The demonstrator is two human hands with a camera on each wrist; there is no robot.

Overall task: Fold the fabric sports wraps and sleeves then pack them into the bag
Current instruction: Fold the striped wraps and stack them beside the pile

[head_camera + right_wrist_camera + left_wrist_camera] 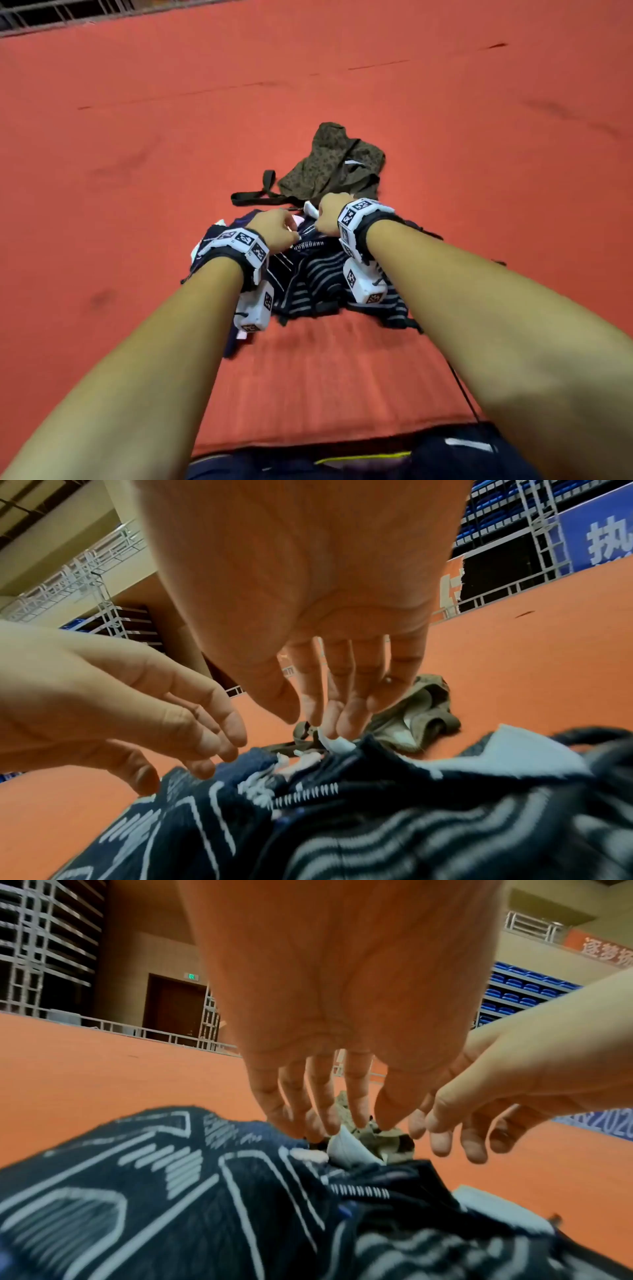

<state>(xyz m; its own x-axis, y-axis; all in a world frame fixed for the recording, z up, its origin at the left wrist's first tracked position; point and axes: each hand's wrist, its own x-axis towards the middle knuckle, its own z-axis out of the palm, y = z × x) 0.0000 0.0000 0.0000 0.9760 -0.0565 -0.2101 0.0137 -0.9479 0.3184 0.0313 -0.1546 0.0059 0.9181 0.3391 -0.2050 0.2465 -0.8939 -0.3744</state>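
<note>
Orange floor (137,171), sports hall. Pile of dark sleeves (318,281) with grey and white stripes lying on floor directly ahead, between the two forearms. Camouflage bag (329,164) on floor just beyond the pile, black strap (253,195) trailing to its left, opening showing pale lining in right wrist view (407,723).

Left hand (275,229) over far edge of pile, fingers (291,1104) pointing down and slightly spread, tips touching dark fabric beside a white cloth edge (349,1145); no clear grip seen, fingers fairly straight. Right hand (330,212) just beside the left, nearly touching. Fingers (342,696) reaching down, tips at the same white edge (337,742); looks like a pinch between thumb and fingers, but blur leaves it uncertain. Cannot tell for sure.

Both wrists carrying white camera units with black-and-white marker squares. Dark clothing with a yellow line at bottom of head view. Railings and blue seats in background.
</note>
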